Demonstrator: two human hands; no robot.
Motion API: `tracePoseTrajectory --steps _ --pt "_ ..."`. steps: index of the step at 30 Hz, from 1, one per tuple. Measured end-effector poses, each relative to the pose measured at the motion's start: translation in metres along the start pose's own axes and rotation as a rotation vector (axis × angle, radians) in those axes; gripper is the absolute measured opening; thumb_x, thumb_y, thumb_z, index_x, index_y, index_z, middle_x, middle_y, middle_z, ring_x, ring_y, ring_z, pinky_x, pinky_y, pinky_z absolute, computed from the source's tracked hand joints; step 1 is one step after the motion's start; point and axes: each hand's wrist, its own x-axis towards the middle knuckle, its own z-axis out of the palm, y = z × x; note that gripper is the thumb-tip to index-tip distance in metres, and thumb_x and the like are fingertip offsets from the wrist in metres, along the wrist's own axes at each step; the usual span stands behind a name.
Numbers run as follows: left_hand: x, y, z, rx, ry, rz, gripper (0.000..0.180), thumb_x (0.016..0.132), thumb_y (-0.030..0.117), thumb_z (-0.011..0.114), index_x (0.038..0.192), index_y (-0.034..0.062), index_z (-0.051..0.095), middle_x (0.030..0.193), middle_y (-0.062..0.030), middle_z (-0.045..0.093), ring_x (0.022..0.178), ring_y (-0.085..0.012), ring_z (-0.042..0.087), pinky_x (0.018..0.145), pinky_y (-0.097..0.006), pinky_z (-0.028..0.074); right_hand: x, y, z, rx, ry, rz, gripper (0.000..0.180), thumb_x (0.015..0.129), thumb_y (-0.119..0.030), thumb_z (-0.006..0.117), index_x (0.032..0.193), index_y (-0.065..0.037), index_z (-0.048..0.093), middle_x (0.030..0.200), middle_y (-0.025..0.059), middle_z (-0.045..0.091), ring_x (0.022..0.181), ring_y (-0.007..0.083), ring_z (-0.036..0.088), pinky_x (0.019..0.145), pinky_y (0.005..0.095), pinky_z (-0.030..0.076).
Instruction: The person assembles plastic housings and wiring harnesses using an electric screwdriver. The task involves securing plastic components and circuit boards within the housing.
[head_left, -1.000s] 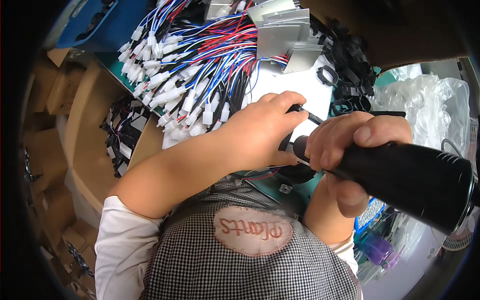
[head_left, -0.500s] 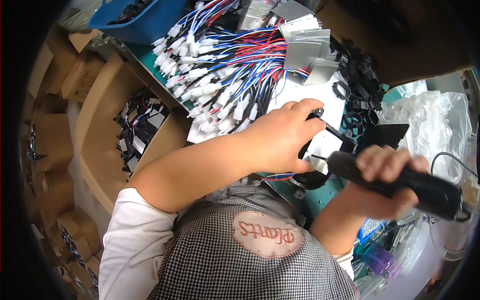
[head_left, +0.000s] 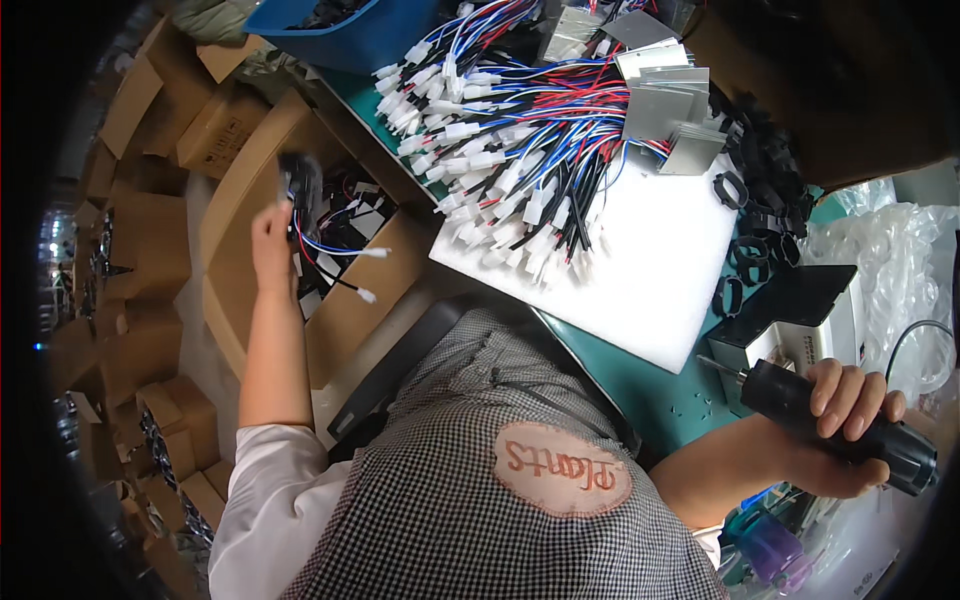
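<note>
My left hand, somewhat blurred, is closed on a black part with wires, over the open cardboard box at the left. Blue, white, red and black wires hang from the part, ending in white connectors. More black parts with wires and silvery plates lie inside that box. On the right, my right hand is wrapped round a black electric screwdriver. Its bit points left, beside a black and white box-shaped fixture on the table.
A white foam sheet lies on the green table, under a heap of wire harnesses with metal plates. Black ring-shaped clips and clear plastic bags lie at the right. A blue bin stands at the far left.
My left hand has moved from the table's work spot left to the cardboard box, carrying the black wired part. The screwdriver has moved away from the work spot, slightly right and down.
</note>
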Motion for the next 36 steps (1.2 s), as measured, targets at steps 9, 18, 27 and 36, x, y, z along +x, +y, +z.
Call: tracePoseTrajectory --steps 9,18,27,36 --pt "0.012 -0.074 -0.031 -0.359 0.305 -0.352 0.042 0.082 0.034 0.071 0.098 -0.0023 0.058 0.091 -0.0084 0.059 0.082 -0.0193 0.061 0.076 -0.031 0.058 -0.011 0.007 -0.015 -0.119 0.076 0.011 0.048 0.081 -0.037 0.068 0.107 -0.004 0.045 0.072 0.0047 0.049 0.051 0.0152 0.049 0.049 0.0292 0.043" --pt "-0.016 0.116 0.121 -0.154 -0.103 0.369 0.030 0.093 0.019 0.057 0.114 -0.0024 0.056 0.108 -0.0107 0.060 0.085 -0.0131 0.059 0.082 -0.025 0.047 -0.024 0.015 -0.026 -0.172 0.124 -0.019 0.051 0.083 -0.038 0.068 0.109 -0.005 0.038 0.070 0.0076 0.050 0.051 0.0173 0.052 0.049 0.0311 0.050" --pt "-0.086 0.219 0.298 0.050 -0.693 0.976 0.014 0.087 0.007 0.061 0.099 -0.0012 0.064 0.092 -0.0046 0.064 0.082 -0.0110 0.059 0.076 -0.024 0.047 -0.026 0.013 -0.037 -0.101 0.150 0.048 0.053 0.078 -0.027 0.075 0.105 -0.002 0.037 0.073 0.0110 0.053 0.055 0.0203 0.056 0.055 0.0354 0.053" --pt "-0.074 0.278 0.443 0.762 -0.730 1.199 0.031 0.080 0.028 0.064 0.101 0.0040 0.066 0.095 -0.0122 0.065 0.090 -0.0259 0.062 0.081 -0.034 0.048 -0.026 0.014 -0.035 -0.125 0.199 0.144 0.053 0.076 -0.026 0.077 0.104 -0.004 0.038 0.069 0.0081 0.052 0.052 0.0194 0.056 0.052 0.0335 0.052"
